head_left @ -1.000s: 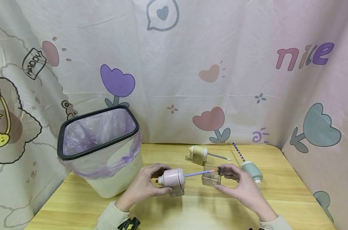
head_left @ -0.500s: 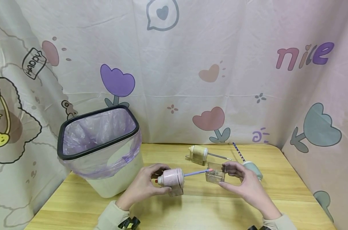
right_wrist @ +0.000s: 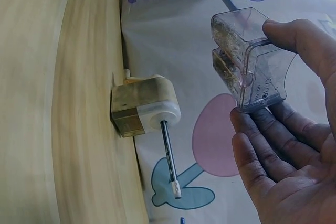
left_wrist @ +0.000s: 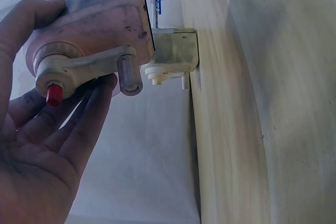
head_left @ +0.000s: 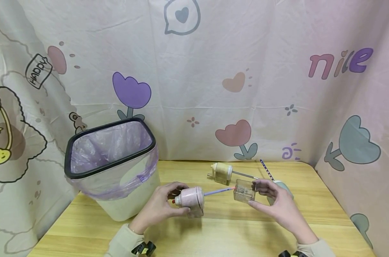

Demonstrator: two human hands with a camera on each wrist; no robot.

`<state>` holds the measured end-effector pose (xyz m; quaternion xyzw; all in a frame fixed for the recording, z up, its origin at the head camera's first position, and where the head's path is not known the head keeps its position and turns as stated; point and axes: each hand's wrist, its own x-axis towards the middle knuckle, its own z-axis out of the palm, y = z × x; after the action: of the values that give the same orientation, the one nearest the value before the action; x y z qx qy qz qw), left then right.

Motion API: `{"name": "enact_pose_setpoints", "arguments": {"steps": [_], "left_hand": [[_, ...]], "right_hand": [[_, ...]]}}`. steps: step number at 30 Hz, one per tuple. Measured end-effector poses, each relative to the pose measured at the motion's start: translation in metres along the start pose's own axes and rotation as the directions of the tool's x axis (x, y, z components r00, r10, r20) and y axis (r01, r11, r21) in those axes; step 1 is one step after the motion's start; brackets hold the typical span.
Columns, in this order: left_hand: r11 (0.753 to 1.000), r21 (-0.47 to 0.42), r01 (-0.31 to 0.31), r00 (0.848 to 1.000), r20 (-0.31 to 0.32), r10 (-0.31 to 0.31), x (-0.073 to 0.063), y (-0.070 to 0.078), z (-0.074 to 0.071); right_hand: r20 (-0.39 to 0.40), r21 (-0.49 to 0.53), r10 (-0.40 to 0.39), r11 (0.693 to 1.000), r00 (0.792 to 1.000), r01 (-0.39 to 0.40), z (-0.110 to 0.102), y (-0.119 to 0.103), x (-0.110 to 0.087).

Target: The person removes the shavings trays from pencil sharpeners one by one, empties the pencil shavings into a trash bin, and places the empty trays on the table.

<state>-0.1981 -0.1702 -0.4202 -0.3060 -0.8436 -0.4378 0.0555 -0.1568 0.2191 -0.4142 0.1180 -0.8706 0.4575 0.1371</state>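
Above the near middle of the table, two parts held apart: pink sharpener body to the left, clear drawer to the right. Left hand curled around the body, fingers spread about as wide as its barrel; crank and red knob face the left wrist. Purple pencil juts from the body toward the drawer. Right hand pinches the drawer's far end, thumb on one side, fingertips on the other, palm free. Change over the last second: drawer drawn rightward and slightly up, body shifted a little left; the pencil's end, earlier across the drawer's front, now only reaches its near edge. Contact there, cannot tell. Drawer's inside shows better now, grey shavings within. Judgement: separation complete, the contents exposed and loose, so a sharp tilt might spill them. Bin stands lined on the person's left, well apart from the drawer. Yellow sharpener lies behind the drawer; green sharpener partly hidden behind the right hand.
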Motion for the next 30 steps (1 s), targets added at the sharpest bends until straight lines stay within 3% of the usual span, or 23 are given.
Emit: {"name": "enact_pose_setpoints", "arguments": {"steps": [11, 30], "left_hand": [[1.0, 0.011, 0.014, 1.0, 0.002, -0.014, 0.0, -0.003, -0.001], [1.0, 0.007, 0.005, 0.996, 0.092, -0.006, 0.001, -0.009, 0.013]], "right_hand": [[-0.008, -0.017, 0.045, 0.999, 0.999, -0.046, -0.009, -0.002, 0.001], [-0.01, 0.002, 0.062, 0.998, 0.998, -0.062, -0.015, -0.001, 0.002]]}}
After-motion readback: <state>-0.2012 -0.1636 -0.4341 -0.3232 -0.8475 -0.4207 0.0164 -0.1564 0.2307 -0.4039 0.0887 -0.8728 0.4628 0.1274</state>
